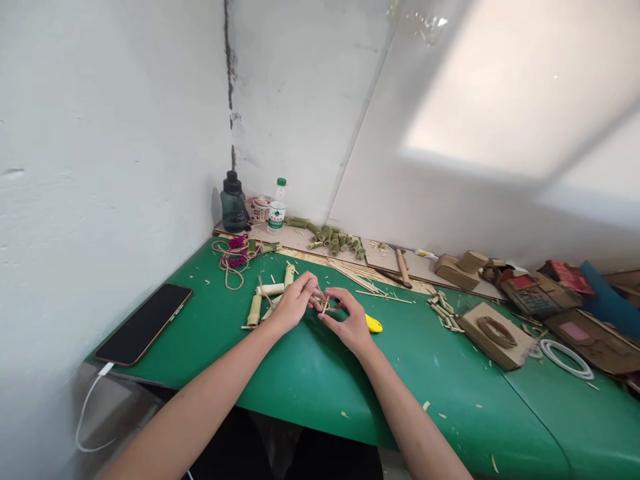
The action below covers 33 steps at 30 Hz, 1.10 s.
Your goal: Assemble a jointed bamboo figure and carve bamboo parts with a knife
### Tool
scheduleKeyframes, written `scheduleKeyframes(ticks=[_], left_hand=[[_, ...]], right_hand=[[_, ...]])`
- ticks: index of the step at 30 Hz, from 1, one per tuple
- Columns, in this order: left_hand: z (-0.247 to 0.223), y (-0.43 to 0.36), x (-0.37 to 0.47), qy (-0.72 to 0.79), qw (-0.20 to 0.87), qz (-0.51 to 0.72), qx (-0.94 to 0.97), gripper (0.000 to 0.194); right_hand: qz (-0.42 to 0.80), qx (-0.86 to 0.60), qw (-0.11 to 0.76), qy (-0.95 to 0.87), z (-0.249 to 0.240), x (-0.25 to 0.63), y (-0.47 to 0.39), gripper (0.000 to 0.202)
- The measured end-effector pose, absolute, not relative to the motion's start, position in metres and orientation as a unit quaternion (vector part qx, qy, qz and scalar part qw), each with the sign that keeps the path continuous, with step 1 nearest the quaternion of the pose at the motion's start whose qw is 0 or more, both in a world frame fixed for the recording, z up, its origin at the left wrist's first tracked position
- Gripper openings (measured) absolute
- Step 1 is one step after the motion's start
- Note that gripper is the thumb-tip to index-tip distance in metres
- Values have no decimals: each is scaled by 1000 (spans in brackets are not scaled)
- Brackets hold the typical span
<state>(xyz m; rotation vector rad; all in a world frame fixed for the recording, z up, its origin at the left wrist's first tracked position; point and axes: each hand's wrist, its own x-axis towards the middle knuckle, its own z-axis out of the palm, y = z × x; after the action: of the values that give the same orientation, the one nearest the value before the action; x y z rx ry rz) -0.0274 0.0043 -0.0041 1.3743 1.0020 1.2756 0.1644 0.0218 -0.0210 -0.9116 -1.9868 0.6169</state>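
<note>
My left hand [296, 303] is closed in a pinch over the green table, with what looks like a thin piece of twine [319, 291] at its fingertips. Just to its right, my right hand [350, 321] grips a small bamboo stick [325, 306] between thumb and fingers. The two hands nearly meet, and their fingers hide part of this small work. Partly behind my left hand lies a jointed frame of bamboo pieces [270, 291]. A yellow-handled tool [373, 324] rests beyond my right hand, partly covered by it.
A phone [145, 324] with a white cable lies at the left edge. Twine [231, 272], cut bamboo tubes [336, 240], thin strips [361, 277] and a hammer [403, 268] lie behind. Bottles [277, 212] stand by the wall. Right are short sticks [444, 311] and a cardboard block [493, 357].
</note>
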Motion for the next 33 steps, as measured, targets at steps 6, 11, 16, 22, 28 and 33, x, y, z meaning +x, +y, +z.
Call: scheduleKeyframes(ticks=[6, 11, 16, 22, 28, 33], left_hand=[[-9, 8, -28, 409, 510, 534, 536, 48], [-9, 8, -27, 414, 496, 531, 548, 48], [-8, 7, -27, 424, 469, 532, 564, 45], [-10, 8, -30, 427, 403, 531, 612, 39], [-9, 7, -31, 429, 382, 528, 626, 38], [-8, 7, -30, 424, 387, 535, 620, 37]], right_hand=[[217, -345, 423, -809, -20, 163, 20, 42], [205, -333, 414, -822, -20, 161, 19, 38], [221, -317, 411, -825, -21, 162, 20, 44], [265, -311, 400, -821, -19, 162, 18, 50], [290, -278, 405, -821, -17, 160, 16, 38], [300, -280, 405, -817, -16, 160, 15, 38]])
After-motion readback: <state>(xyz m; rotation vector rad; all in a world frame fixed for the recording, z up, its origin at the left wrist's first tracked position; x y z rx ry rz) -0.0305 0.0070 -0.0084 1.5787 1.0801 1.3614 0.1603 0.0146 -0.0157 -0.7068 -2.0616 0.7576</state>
